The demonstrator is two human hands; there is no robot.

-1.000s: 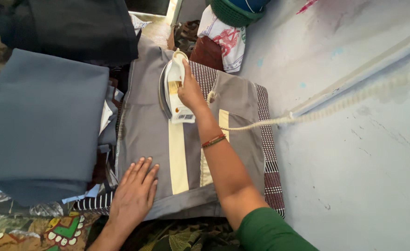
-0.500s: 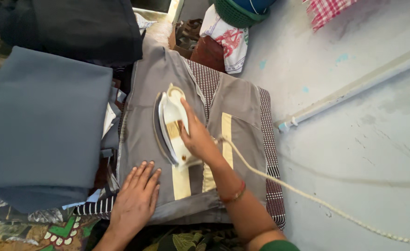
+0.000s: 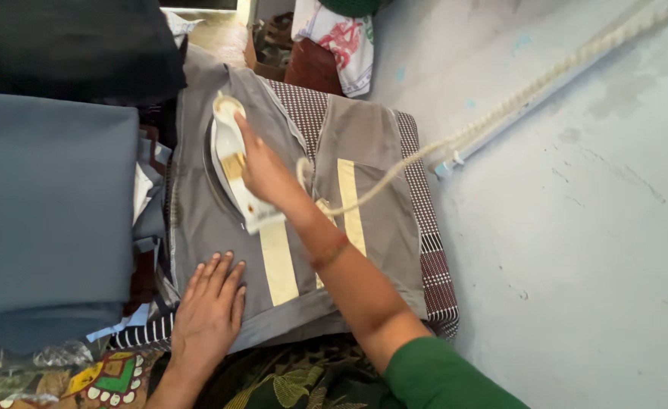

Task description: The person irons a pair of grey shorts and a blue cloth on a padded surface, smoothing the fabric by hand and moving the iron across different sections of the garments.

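One iron (image 3: 235,163), one grey garment (image 3: 212,220) — two yellow stripes (image 3: 277,261).

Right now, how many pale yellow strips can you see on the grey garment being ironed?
2. One strip runs from under the iron toward the left hand. The other strip lies right of the right hand, partly crossed by the cord. More may be hidden beneath the iron or arm.

No packages, labels, signs or screens visible anywhere
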